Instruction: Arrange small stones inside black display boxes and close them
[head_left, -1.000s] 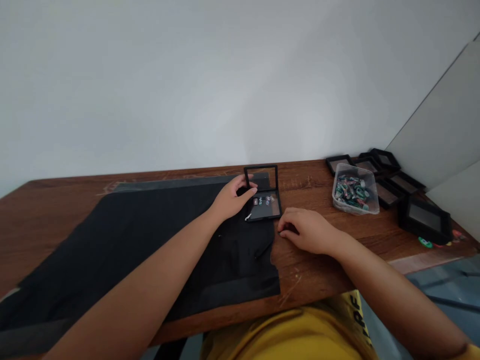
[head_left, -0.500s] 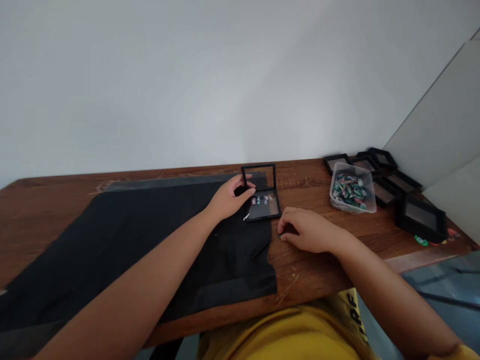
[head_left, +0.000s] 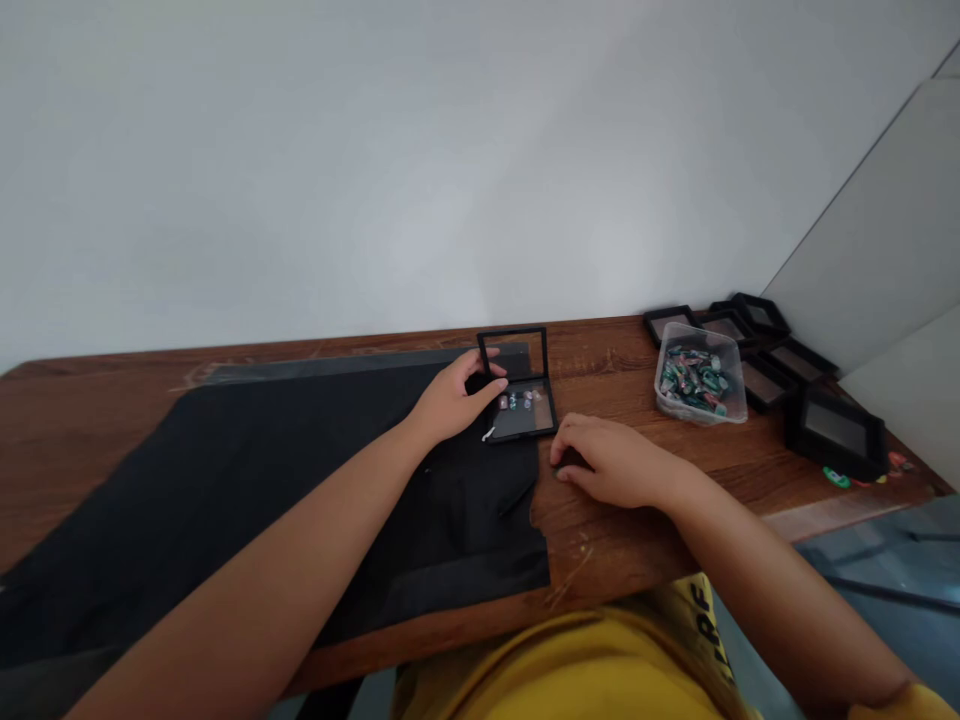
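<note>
A hinged black display frame (head_left: 551,402) with clear film stands open on the table, its lid upright. Several small shiny pink and pale stones (head_left: 528,400) lie on the film of its lower half, and a short white piece (head_left: 488,434) is at the front left corner. My left hand (head_left: 457,395) grips the frame's left side, thumb in front and fingers behind the lid. Just right of the frame, my right hand (head_left: 611,458) rests low over the wood, thumb and fingertips close together. Whatever is between them is too small and dark to make out.
To the right, a clear plastic tub (head_left: 697,412) holds many green and pink wrapped pieces. Black frames (head_left: 836,425) lie around it, with small colourful bits (head_left: 837,478) near the table's right edge. A black cloth (head_left: 300,470) covers much of the wooden table (head_left: 600,360).
The view has shifted slightly. Both hands keep nearly the same places, with the right fingertips still low beside the frame.
</note>
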